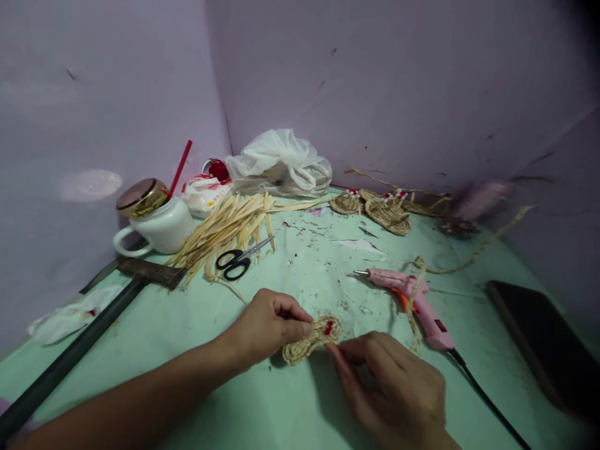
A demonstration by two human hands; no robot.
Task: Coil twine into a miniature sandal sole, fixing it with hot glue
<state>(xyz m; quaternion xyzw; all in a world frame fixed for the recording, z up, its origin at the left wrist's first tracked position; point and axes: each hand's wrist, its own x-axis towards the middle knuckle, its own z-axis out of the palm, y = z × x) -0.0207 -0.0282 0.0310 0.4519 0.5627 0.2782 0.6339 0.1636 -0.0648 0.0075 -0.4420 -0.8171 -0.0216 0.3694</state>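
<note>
A small slipper-shaped piece of coiled braided straw [302, 349] is held just above the table, with a bit of red near its far end. My left hand [265, 328] pinches its upper left edge between thumb and fingers. Thumb and forefinger of my right hand [394, 381] are pressed together at its lower right edge; whether they grip the braid or a thin strand is hard to see. To the right lies a pink hot glue gun [407, 287], with a braided cord [415, 300] draped over it.
Black-handled scissors [239, 262] lie by a bundle of straw strips [225, 231]. A hammer [135, 281] and white mug [166, 225] are at left. Farther back are a plastic bag [284, 162] and several woven slipper pieces [389, 215]. A dark phone [539, 337] sits at right.
</note>
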